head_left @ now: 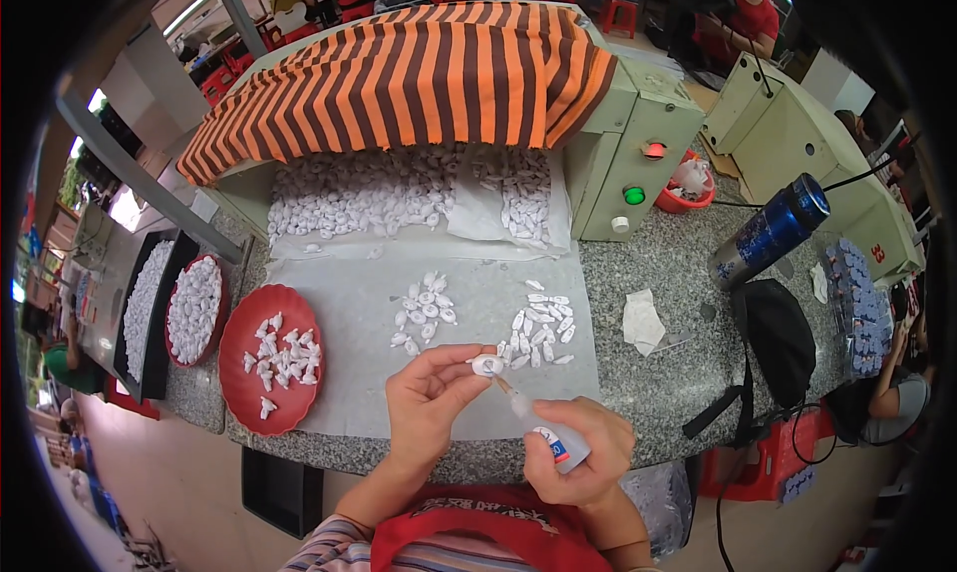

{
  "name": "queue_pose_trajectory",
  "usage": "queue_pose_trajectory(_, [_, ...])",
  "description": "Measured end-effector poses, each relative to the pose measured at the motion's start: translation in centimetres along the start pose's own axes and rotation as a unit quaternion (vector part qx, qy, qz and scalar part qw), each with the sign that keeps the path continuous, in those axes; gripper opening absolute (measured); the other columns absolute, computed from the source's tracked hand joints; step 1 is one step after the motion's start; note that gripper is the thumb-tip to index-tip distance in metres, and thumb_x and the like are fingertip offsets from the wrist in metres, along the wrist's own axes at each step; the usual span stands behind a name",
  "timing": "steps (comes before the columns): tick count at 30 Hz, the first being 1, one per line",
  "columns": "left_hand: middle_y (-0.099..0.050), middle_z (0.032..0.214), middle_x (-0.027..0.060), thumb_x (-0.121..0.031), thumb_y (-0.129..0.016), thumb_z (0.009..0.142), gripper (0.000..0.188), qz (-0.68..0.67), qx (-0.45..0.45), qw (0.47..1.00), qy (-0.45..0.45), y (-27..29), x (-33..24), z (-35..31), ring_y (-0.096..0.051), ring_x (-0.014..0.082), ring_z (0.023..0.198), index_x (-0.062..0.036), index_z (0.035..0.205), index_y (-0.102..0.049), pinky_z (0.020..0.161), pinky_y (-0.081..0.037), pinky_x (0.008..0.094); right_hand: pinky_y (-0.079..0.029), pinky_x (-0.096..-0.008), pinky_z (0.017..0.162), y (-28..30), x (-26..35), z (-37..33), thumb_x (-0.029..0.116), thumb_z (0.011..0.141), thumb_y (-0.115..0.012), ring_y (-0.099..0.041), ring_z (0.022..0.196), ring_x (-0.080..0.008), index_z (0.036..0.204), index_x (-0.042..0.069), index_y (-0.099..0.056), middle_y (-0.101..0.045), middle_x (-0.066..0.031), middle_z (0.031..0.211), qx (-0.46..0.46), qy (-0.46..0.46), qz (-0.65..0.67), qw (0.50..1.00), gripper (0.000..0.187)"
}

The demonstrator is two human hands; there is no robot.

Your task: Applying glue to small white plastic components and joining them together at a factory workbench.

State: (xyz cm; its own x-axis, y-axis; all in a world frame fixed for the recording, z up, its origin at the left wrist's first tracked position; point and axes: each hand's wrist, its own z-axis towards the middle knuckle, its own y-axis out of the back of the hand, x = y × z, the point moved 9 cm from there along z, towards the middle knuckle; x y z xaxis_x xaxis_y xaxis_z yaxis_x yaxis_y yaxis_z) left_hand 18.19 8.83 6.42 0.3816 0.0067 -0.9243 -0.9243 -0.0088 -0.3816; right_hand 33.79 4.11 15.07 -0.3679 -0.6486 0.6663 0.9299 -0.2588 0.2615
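Pinched between the thumb and fingers of a worker's left hand (427,390), a small white piece (486,367) meets the fine nozzle of a squeeze bottle (564,450) gripped in the right hand (596,450). Rounded and pale, the piece shows a greyish mark on its upward face; finer detail is too small to make out. It is held above the near part of a white paper sheet (339,363) on a speckled stone worktop (638,412). The bottle, whitish and translucent with a blue-and-red label, tilts so that its tip points up and leftward at the piece; whether the two touch cannot be told.

Just beyond the hands, two loose groups lie on the sheet: rounded white pieces (427,308) to the left and slim, elongated white pieces (539,325) to the right. At left, a scalloped red plate (239,378) carries more white pieces, near a heaped red bowl (223,308) and a filled black tray (153,382).

Behind the sheet, many more white pieces (359,198) spread beneath a pale green machine (613,143) draped in orange-and-brown striped cloth (419,73). A blue tumbler (770,231) leans at right, near a black bag (778,333).
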Motion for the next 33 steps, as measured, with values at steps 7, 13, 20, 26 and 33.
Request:
queue_pose_trajectory(7, [-0.06,0.1,0.019,0.01,-0.058,0.074,0.028,0.007,-0.008,1.0,-0.01,0.2,-0.3,-0.1,-0.061,0.0189,0.086,0.0062,0.102,-0.054,0.077,-0.05,0.0282,-0.043,-0.027,0.042,0.0,-0.1,0.0,0.002,0.06,-0.065,-0.054,0.044,-0.0199,0.087,0.0,-0.059,-0.057,-0.0091,0.058,-0.003,0.0,-0.008,1.0,0.028])
queue_pose_trajectory(13, [-0.06,0.101,0.0193,0.011,-0.058,0.074,0.028,0.016,-0.008,1.0,-0.017,0.4,-0.2,0.0,-0.061,0.019,0.087,0.0061,0.102,-0.054,0.078,-0.05,0.0278,-0.042,-0.0267,0.042,0.2,-0.1,0.0,0.002,0.059,-0.061,-0.053,0.043,-0.0199,0.082,-0.002,-0.059,-0.055,-0.0098,0.057,-0.013,-0.007,-0.009,1.0,0.023])
queue_pose_trajectory(20, [-0.06,0.101,0.0194,0.011,-0.058,0.074,0.028,0.024,-0.014,0.999,-0.02,0.6,-0.4,0.0,-0.061,0.0192,0.087,0.0058,0.102,-0.054,0.078,-0.05,0.0276,-0.046,-0.0274,0.044,0.0,0.3,-0.1,0.003,0.059,-0.066,-0.057,0.048,-0.0209,0.086,0.0,-0.059,-0.061,-0.009,0.067,0.008,-0.005,-0.016,1.0,0.028])
queue_pose_trajectory(26, [-0.06,0.101,0.0195,0.011,-0.058,0.074,0.027,0.032,-0.008,0.999,-0.041,0.5,-0.5,-0.1,-0.061,0.0194,0.088,0.0052,0.101,-0.055,0.077,-0.051,0.0279,-0.046,-0.0274,0.044,-0.3,0.2,-0.1,0.003,0.059,-0.065,-0.058,0.048,-0.0208,0.086,0.0,-0.059,-0.061,-0.0089,0.066,0.019,-0.01,-0.008,1.0,0.028])
queue_pose_trajectory(33, [-0.06,0.102,0.0173,0.011,-0.058,0.076,0.028,0.049,-0.013,0.998,-0.038,1.0,-0.6,-0.1,-0.06,0.0182,0.091,0.0056,0.103,-0.055,0.08,-0.049,0.0268,-0.045,-0.0266,0.044,-0.5,-0.5,-0.1,0.004,0.062,-0.063,-0.057,0.048,-0.0192,0.086,-0.001,-0.06,-0.06,-0.0096,0.064,0.008,-0.014,-0.009,1.0,0.025])
